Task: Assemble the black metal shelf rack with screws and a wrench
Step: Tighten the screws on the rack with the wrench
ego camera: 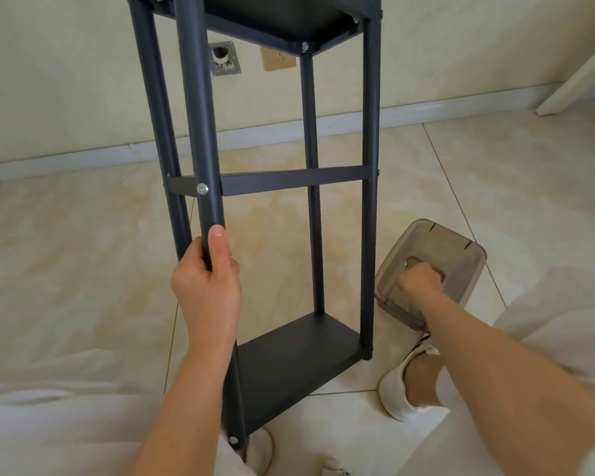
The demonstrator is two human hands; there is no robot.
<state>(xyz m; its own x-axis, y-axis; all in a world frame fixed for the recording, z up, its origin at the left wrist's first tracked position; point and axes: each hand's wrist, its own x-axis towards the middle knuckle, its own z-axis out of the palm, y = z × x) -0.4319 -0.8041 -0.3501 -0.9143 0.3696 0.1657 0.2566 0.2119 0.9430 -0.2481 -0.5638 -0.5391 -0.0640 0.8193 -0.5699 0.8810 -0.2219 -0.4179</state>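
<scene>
The black metal shelf rack (pixel 289 180) stands upright on the tiled floor between my legs, with a bottom shelf (pixel 289 365), a middle crossbar and an upper shelf. Silver screw heads (pixel 202 189) show at its joints. My left hand (pixel 207 286) grips the near left post just below the crossbar, thumb pointing up the tube. My right hand (pixel 419 280) reaches down into a clear grey plastic container (pixel 461 255) on the floor to the right of the rack, fingers curled inside it. What the fingers hold is hidden. No wrench is visible.
The wall with a socket (pixel 278 58) and a metal wall plate (pixel 224 58) lies behind the rack. My white-shoed foot (pixel 397 386) sits beside the rack's right post. A white furniture leg (pixel 577 73) slants at far right.
</scene>
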